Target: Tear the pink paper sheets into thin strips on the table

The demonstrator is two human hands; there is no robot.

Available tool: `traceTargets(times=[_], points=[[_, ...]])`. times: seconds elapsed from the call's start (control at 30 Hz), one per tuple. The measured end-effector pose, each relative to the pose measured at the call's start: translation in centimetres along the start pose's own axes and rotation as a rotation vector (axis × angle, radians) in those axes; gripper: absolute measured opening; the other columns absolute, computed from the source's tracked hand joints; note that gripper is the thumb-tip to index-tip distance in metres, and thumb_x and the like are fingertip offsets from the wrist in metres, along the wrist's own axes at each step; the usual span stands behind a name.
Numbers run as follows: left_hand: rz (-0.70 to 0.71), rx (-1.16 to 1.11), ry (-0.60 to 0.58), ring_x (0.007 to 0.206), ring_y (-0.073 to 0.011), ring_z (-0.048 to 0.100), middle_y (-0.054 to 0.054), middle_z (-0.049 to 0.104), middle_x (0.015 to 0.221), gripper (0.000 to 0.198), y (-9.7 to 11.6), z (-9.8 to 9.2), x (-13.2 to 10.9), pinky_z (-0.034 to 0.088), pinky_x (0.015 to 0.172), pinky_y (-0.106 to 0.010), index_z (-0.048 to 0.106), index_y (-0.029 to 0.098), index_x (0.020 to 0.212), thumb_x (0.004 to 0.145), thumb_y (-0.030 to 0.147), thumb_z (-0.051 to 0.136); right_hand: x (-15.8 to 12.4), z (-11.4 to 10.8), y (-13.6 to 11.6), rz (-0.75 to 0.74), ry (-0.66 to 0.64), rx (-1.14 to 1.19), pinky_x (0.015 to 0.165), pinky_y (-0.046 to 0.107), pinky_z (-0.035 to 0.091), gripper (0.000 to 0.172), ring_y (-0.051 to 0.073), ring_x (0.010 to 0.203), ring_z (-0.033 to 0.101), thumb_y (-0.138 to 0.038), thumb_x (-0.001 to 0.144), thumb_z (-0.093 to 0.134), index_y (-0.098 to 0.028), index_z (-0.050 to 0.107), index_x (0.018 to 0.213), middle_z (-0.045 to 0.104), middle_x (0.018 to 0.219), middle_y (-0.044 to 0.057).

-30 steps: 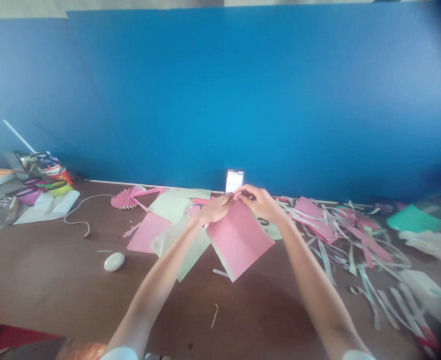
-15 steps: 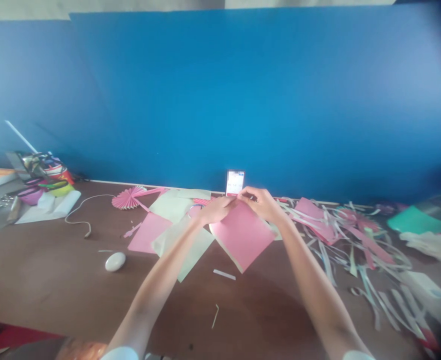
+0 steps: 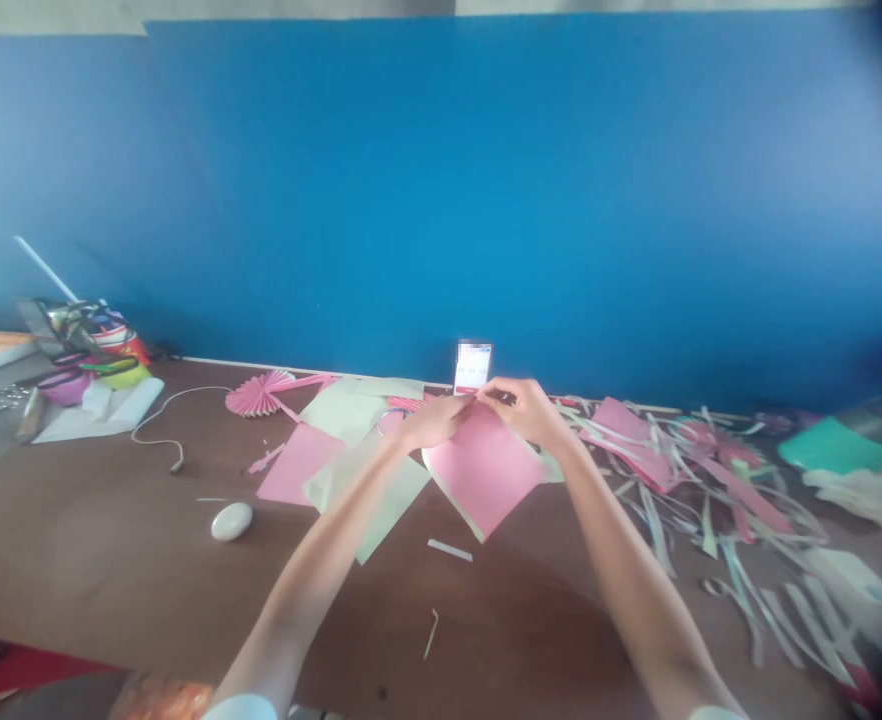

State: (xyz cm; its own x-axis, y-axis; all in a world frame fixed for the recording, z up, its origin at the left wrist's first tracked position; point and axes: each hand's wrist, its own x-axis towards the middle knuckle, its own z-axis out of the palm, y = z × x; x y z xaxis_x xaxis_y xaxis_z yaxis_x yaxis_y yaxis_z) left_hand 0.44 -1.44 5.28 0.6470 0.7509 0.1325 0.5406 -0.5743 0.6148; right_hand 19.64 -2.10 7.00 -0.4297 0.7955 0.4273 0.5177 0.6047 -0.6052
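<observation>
A square sheet of pink paper (image 3: 486, 475) hangs cornerwise between my hands, its lower corner pointing towards me. A pale edge shows along its lower left side. My left hand (image 3: 439, 420) pinches the top corner from the left. Meeting it there, my right hand (image 3: 520, 405) has thumb and forefinger closed on the same corner. The fingertips hide how that corner is folded. Just behind them a phone (image 3: 472, 367) with a lit screen leans upright against the blue board. Pale green sheets (image 3: 388, 495) and another pink sheet (image 3: 300, 464) lie left of my left hand.
A pink pleated paper fan (image 3: 259, 393) lies at the back left, near a white cable (image 3: 180, 400) and a white mouse (image 3: 232, 521). Tangled paper strips (image 3: 681, 490) cover the right side. A blue board (image 3: 441, 200) closes off the back. One white strip (image 3: 450, 550) lies in front.
Both hands keep their pinch on the top corner and have hardly moved. The pink sheet's right corner has shifted slightly inward. The whole view has shifted very slightly.
</observation>
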Motion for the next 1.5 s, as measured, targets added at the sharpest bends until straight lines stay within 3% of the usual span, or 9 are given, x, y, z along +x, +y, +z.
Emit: traceTargets(times=[0.2,0.5,0.73,0.87,1.2,1.5], points=[[0.011,0.01,-0.001,0.082,-0.0183,0.057,-0.006,0.063,0.098,0.035,-0.3,0.0,0.0,0.038,0.069,-0.028,0.056,0.018,0.112,0.096,0.032,0.028,-0.1,-0.1,0.2,-0.029,0.021,0.007,0.074,0.031,0.047,0.021,0.021,0.084,0.064,-0.032,0.084,0.053,-0.021,0.071,0.083,0.072,0.09,0.004],[-0.028,0.054,-0.046,0.072,-0.0173,0.055,-0.006,0.061,0.083,0.03,-0.5,-0.2,0.0,0.037,0.065,-0.028,0.057,0.016,0.096,0.095,0.028,0.029,0.0,0.1,0.4,-0.027,0.009,-0.016,0.074,0.032,0.048,0.021,0.021,0.085,0.064,-0.032,0.084,0.052,-0.022,0.071,0.086,0.071,0.091,0.003],[-0.046,0.078,-0.006,0.068,-0.0169,0.053,-0.005,0.06,0.078,0.031,-1.1,-0.1,0.0,0.036,0.064,-0.028,0.056,0.015,0.083,0.093,0.03,0.031,0.0,-0.1,0.3,-0.003,0.057,-0.038,0.074,0.032,0.047,0.024,0.022,0.086,0.064,-0.036,0.085,0.05,-0.022,0.07,0.086,0.071,0.092,0.004],[-0.035,0.11,0.013,0.068,-0.017,0.053,-0.005,0.059,0.074,0.03,-1.1,-0.2,0.0,0.034,0.062,-0.027,0.054,0.016,0.076,0.092,0.028,0.033,0.0,0.1,0.2,-0.003,0.019,-0.012,0.074,0.031,0.047,0.025,0.021,0.086,0.064,-0.037,0.086,0.049,-0.022,0.068,0.088,0.071,0.093,0.003],[-0.065,0.104,0.017,0.065,-0.0161,0.051,-0.004,0.058,0.075,0.03,-0.6,-0.1,-0.1,0.032,0.059,-0.027,0.055,0.015,0.079,0.092,0.027,0.031,0.0,0.0,0.6,0.014,-0.018,-0.052,0.068,0.03,0.045,0.025,0.019,0.075,0.063,-0.04,0.085,0.05,-0.021,0.067,0.09,0.071,0.09,0.003],[-0.072,0.017,-0.052,0.058,-0.0141,0.045,-0.002,0.05,0.065,0.037,-1.9,0.1,0.1,0.03,0.057,-0.027,0.049,0.017,0.071,0.093,0.039,0.029,-0.1,-0.7,0.6,0.031,0.05,-0.063,0.067,0.029,0.042,0.023,0.02,0.077,0.061,-0.036,0.087,0.048,-0.021,0.065,0.086,0.069,0.087,0.003]])
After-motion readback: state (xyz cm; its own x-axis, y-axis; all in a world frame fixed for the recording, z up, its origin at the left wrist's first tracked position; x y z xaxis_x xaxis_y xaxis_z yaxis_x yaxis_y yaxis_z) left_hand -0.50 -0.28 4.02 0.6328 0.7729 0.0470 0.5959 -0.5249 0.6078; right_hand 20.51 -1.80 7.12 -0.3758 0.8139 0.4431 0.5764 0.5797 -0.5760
